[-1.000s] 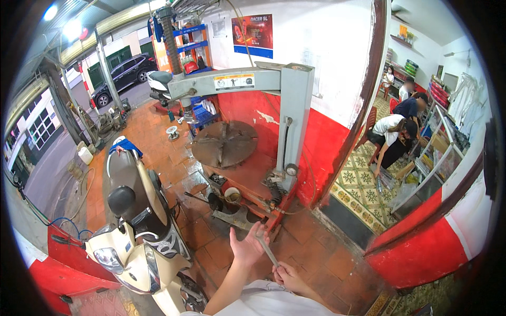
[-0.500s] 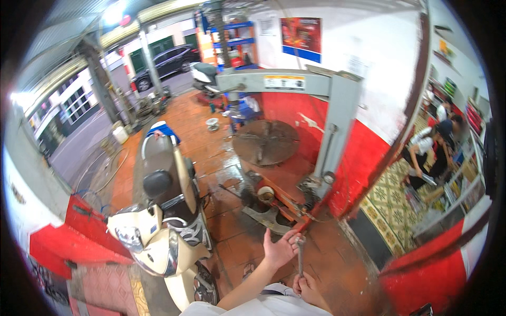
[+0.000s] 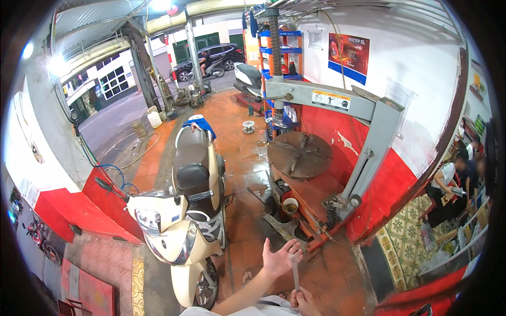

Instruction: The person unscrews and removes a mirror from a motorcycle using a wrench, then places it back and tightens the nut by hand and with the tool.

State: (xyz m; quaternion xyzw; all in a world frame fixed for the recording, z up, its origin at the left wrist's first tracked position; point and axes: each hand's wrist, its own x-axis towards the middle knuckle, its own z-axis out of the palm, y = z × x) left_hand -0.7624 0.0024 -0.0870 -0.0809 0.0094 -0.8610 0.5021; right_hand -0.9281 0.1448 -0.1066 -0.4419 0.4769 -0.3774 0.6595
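Observation:
In front of my body, my right hand (image 3: 304, 302) is closed around the lower end of a metal wrench (image 3: 295, 277). The wrench points up and away from me. My left hand (image 3: 280, 259) lies beside its upper end, palm up with thumb and fingers spread. The wrench's top comes against or very near the left fingers; I cannot tell whether they touch. Beyond my hands stands a tire changer with a grey arm (image 3: 337, 97), a round turntable (image 3: 300, 154) and a red base (image 3: 311, 188).
A cream scooter (image 3: 182, 231) stands at my left, with a blue cloth (image 3: 200, 127) on its rear. A metal spool (image 3: 248, 126) lies on the tiled floor. People (image 3: 448, 174) are in the room on the right. A rider on a motorbike (image 3: 205, 68) is on the street.
My view has turned left, so the scooter and tire changer appear farther right. A rider on a motorbike now shows on the street. Both hands keep nearly the same pose around the wrench.

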